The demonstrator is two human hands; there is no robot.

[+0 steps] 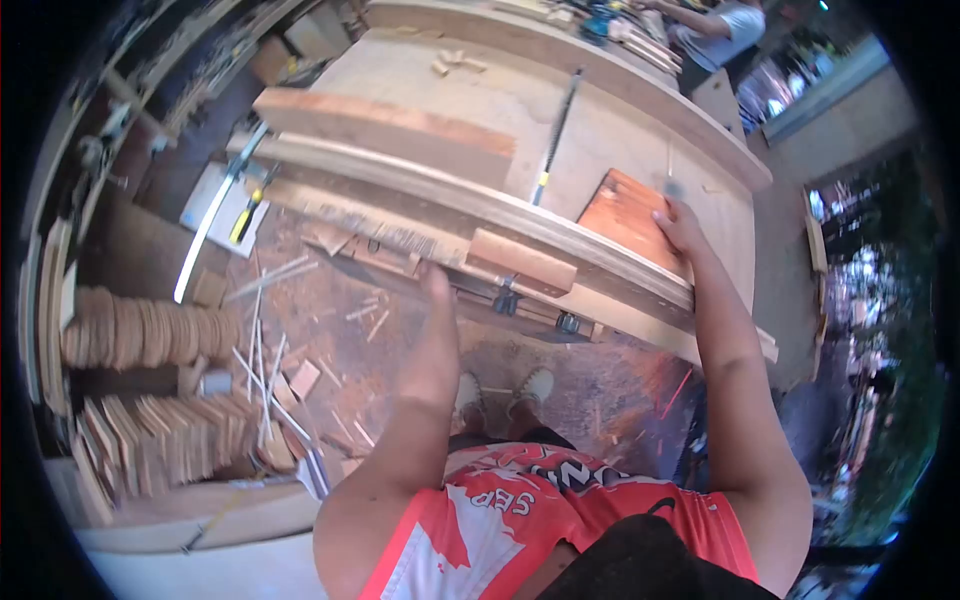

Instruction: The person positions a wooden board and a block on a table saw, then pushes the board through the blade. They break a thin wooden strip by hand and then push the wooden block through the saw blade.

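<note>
My right hand [683,228] is closed on the right edge of a flat reddish-brown wooden board [625,213], its thumb over the top face. The board lies on the workbench [610,120], behind its raised front rail. My left hand [437,285] is blurred and hangs low at the bench's front side, close to a long lower plank [370,228]; its fingers cannot be made out. Right of that hand, a short wooden block [522,262] sits against the bench front, with a dark clamp [507,295] just below it.
A thick long timber [385,130] and a dark bar with a yellow end [556,140] lie on the bench. A metal bar clamp [240,165] juts out at left. Stacked wood pieces [160,440] and scattered offcuts [265,350] cover the lower left. Another person [725,35] stands beyond.
</note>
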